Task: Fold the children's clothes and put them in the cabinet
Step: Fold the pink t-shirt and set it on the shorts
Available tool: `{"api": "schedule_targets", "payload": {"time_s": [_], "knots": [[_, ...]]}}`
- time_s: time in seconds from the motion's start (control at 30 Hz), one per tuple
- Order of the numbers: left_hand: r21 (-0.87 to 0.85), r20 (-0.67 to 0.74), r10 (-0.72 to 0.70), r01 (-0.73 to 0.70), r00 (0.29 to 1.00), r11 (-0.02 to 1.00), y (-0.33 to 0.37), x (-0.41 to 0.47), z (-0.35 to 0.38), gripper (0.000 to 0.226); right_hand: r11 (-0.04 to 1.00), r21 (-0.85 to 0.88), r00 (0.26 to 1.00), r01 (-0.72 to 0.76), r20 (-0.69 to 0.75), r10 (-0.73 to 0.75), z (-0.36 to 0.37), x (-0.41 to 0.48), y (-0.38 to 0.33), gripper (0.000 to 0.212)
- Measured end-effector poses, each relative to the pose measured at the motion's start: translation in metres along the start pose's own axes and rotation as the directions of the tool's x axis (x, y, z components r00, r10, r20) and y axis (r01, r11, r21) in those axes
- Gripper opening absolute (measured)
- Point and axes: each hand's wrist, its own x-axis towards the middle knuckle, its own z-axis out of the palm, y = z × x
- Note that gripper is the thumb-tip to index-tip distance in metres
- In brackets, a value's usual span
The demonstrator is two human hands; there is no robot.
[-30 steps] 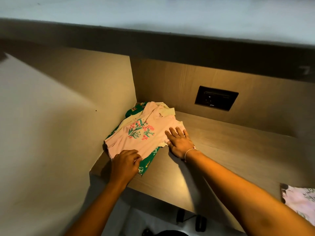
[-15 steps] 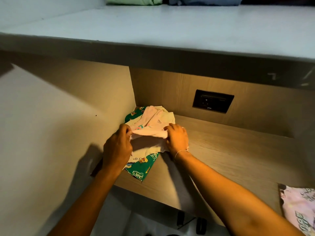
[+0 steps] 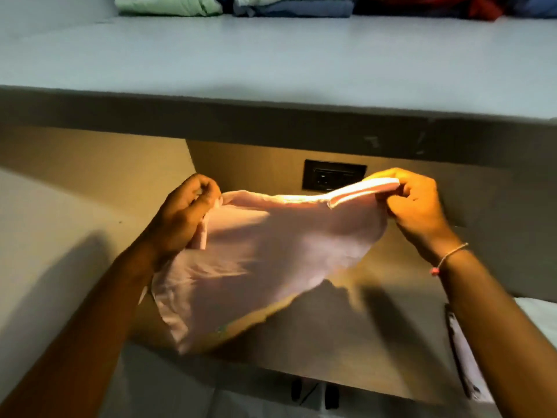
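Note:
A pale pink child's garment (image 3: 265, 257) hangs spread out in the air above the wooden shelf (image 3: 346, 351). My left hand (image 3: 184, 215) grips its upper left corner. My right hand (image 3: 416, 206), with a thin bracelet at the wrist, pinches its upper right hem. The cloth sags down to the left and hides the shelf's left corner, so the other clothes lying there cannot be seen.
A black wall socket (image 3: 333, 176) sits in the back panel behind the garment. Above, a grey-white shelf (image 3: 271, 64) carries folded green (image 3: 168, 6), blue (image 3: 295, 9) and red (image 3: 482, 9) clothes. A printed pale cloth (image 3: 464, 360) lies at the right edge.
Both hands lifted the pink garment off the pile in the shelf's left corner and pulled it open in the air. The view has tilted upward, showing more of the upper shelf.

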Motion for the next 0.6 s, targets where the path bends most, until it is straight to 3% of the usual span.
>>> {"api": "schedule_targets", "payload": {"time_s": [0.07, 0.13, 0.2, 0.27, 0.4, 0.5, 0.6], "knots": [[-0.055, 0.207, -0.02, 0.032, 0.978, 0.998, 0.008, 0.02, 0.011, 0.017, 0.994, -0.024, 0.994, -0.103, -0.047, 0.102, -0.019, 0.001, -0.002, 0.048], [0.082, 0.372, -0.072, 0.045, 0.926, 0.996, 0.003, 0.041, 0.025, 0.025, 0.975, -0.074, 0.977, -0.208, -0.065, 0.204, -0.037, -0.002, 0.01, 0.039], [0.25, 0.433, -0.161, 0.054, 0.887, 0.967, -0.009, 0.059, 0.047, 0.019, 0.934, -0.107, 0.939, -0.34, -0.087, 0.332, -0.051, -0.008, 0.035, 0.025], [0.32, 0.406, -0.259, 0.129, 0.876, 0.938, -0.026, 0.073, 0.072, 0.006, 0.87, -0.134, 0.878, -0.475, -0.133, 0.459, -0.061, -0.015, 0.07, 0.016], [0.321, 0.345, -0.41, 0.305, 0.844, 0.897, -0.055, 0.09, 0.123, 0.02, 0.753, -0.231, 0.787, -0.617, -0.177, 0.591, -0.066, -0.029, 0.126, 0.019], [0.291, 0.256, -0.343, 0.266, 0.904, 0.919, -0.059, 0.097, 0.147, 0.023, 0.761, -0.243, 0.798, -0.602, -0.223, 0.56, -0.07, -0.034, 0.142, 0.013], [0.163, 0.019, -0.19, 0.184, 0.982, 0.969, -0.038, 0.11, 0.148, 0.023, 0.829, -0.263, 0.846, -0.494, -0.365, 0.389, -0.085, -0.026, 0.128, 0.018]]}}
